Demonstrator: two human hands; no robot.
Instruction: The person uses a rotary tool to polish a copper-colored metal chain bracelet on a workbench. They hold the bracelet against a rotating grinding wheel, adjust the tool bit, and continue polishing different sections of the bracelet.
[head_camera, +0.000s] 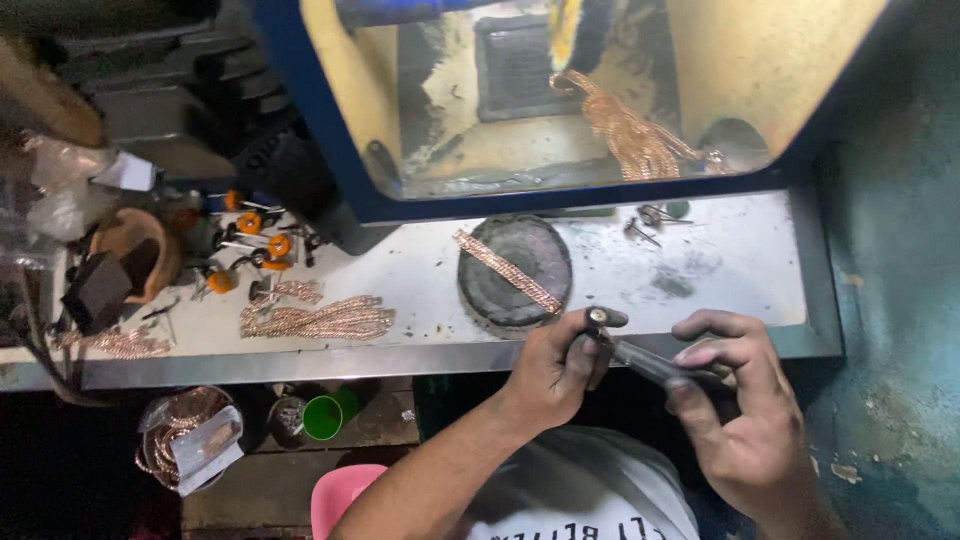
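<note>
On the white bench (420, 280), two hands (650, 385) grip one rotary tool (645, 362)

Dim overall: light falls brightest on the pale counter (420, 275) and inside the yellow hood (760, 60), while the space beneath sinks into near-black shadow. Details look soft and grainy, edges slightly smeared.

Jewellery workshop: grimy workbench (700, 270), copper-coloured chains (320, 320), orange polishing bits (250, 222), blue-framed polishing booth (330, 150).
</note>
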